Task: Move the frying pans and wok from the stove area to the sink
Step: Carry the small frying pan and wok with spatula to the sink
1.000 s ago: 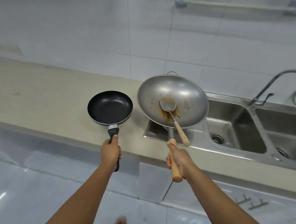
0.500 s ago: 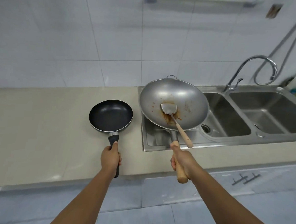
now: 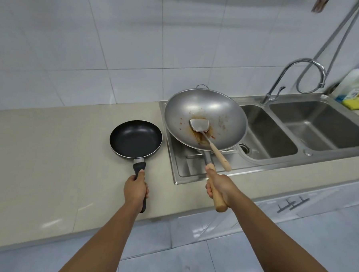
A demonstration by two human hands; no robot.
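Steel wok (soiled) over sink.

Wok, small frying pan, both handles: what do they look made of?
Wok: bare grey metal, likely steel or aluminium; dull sheen, brown residue. Its handle looks like pale wood beyond a metal neck. Frying pan: matte black interior, probably non-stick coating, thin bright rim. Its handle: black, likely plastic, with a metal collar.
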